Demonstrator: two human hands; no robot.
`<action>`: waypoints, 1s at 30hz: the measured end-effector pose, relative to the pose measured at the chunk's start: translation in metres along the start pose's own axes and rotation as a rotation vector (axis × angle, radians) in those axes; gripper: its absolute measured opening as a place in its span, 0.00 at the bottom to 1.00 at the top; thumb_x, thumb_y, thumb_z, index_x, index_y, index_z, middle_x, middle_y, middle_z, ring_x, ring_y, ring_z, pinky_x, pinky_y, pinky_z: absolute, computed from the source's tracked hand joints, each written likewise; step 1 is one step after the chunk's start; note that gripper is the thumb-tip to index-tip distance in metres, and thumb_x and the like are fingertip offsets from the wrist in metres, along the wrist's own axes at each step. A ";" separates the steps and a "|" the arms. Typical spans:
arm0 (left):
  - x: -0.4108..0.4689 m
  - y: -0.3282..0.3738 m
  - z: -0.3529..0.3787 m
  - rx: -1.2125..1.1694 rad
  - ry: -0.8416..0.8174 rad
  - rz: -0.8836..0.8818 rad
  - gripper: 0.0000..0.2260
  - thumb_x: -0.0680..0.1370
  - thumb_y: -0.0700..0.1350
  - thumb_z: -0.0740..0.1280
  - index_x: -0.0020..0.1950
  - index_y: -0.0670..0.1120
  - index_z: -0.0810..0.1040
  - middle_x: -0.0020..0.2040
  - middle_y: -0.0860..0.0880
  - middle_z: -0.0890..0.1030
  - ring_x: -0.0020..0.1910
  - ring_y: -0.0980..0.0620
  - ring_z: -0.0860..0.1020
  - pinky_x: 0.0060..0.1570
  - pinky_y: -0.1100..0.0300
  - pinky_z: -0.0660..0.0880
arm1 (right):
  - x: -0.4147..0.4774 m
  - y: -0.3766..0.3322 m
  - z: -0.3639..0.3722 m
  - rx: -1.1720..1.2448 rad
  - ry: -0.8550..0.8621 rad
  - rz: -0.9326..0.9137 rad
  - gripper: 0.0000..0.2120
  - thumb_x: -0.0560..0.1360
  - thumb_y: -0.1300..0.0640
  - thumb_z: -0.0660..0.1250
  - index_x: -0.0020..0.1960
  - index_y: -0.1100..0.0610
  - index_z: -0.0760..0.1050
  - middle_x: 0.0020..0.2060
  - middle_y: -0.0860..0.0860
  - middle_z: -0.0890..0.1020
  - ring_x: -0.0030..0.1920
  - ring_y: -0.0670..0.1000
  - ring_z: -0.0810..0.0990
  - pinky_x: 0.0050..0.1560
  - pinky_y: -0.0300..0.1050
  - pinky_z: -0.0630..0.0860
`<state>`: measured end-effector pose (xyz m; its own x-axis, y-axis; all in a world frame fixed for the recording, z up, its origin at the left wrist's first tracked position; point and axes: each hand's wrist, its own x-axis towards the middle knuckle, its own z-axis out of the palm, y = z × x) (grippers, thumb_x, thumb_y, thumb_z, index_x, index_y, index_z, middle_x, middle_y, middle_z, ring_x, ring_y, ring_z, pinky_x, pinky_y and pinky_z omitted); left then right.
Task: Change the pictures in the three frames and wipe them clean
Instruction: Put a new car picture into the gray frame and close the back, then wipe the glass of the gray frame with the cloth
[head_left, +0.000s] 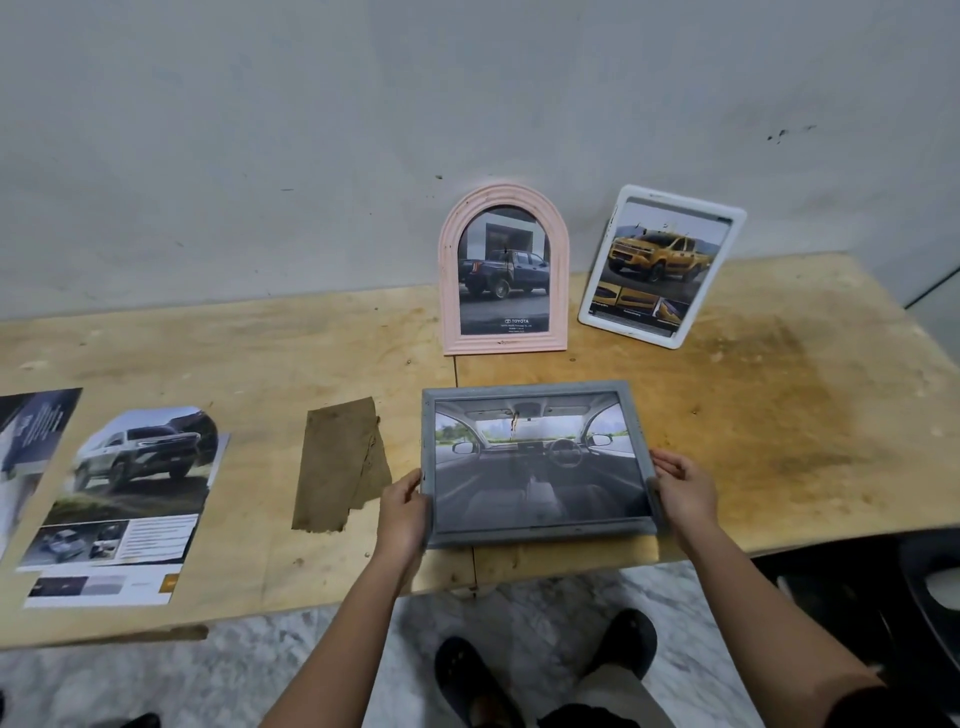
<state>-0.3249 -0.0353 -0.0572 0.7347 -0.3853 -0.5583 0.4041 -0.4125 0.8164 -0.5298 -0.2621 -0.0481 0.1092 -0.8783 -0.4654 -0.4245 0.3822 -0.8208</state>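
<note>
A grey rectangular frame (535, 395) with a car-interior picture is tilted up near the table's front edge. My left hand (402, 512) grips its left side and my right hand (683, 486) grips its right side. Behind it a pink arched frame (449, 291) with a dark pickup picture stands against the wall. To its right a white frame (737, 215) with a yellow pickup picture leans back. A brown cloth (337, 465) lies flat left of the grey frame. Loose car pictures (130, 493) lie on the table's left part.
The wooden table (779, 415) is stained at the right and runs along a grey wall. Another printed sheet (31, 431) lies at the far left edge. A dark round object (930, 587) sits below the table's right corner. My feet in dark sandals stand on a marble floor.
</note>
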 end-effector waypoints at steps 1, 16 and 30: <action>0.000 0.001 0.000 0.062 0.017 0.051 0.17 0.77 0.33 0.58 0.62 0.44 0.75 0.57 0.44 0.77 0.53 0.46 0.76 0.54 0.50 0.74 | -0.001 0.002 0.001 -0.021 0.018 -0.016 0.17 0.74 0.73 0.60 0.61 0.64 0.74 0.56 0.57 0.80 0.57 0.56 0.78 0.60 0.49 0.74; 0.030 -0.004 -0.054 0.614 0.623 0.051 0.27 0.77 0.40 0.63 0.74 0.42 0.58 0.73 0.38 0.62 0.72 0.38 0.58 0.69 0.42 0.58 | -0.010 0.024 0.023 -0.209 0.250 -0.129 0.14 0.76 0.65 0.60 0.60 0.59 0.76 0.56 0.59 0.77 0.53 0.58 0.77 0.54 0.48 0.73; 0.022 0.040 -0.053 0.031 0.423 0.172 0.05 0.77 0.43 0.65 0.45 0.42 0.71 0.41 0.46 0.75 0.43 0.46 0.74 0.39 0.56 0.69 | -0.018 0.008 0.028 -0.466 0.243 -0.048 0.19 0.70 0.65 0.64 0.59 0.57 0.74 0.57 0.58 0.75 0.57 0.60 0.73 0.61 0.57 0.68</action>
<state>-0.2636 -0.0162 -0.0287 0.9501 -0.0822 -0.3011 0.2455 -0.3990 0.8835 -0.5096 -0.2351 -0.0552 -0.0500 -0.9542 -0.2949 -0.7850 0.2201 -0.5791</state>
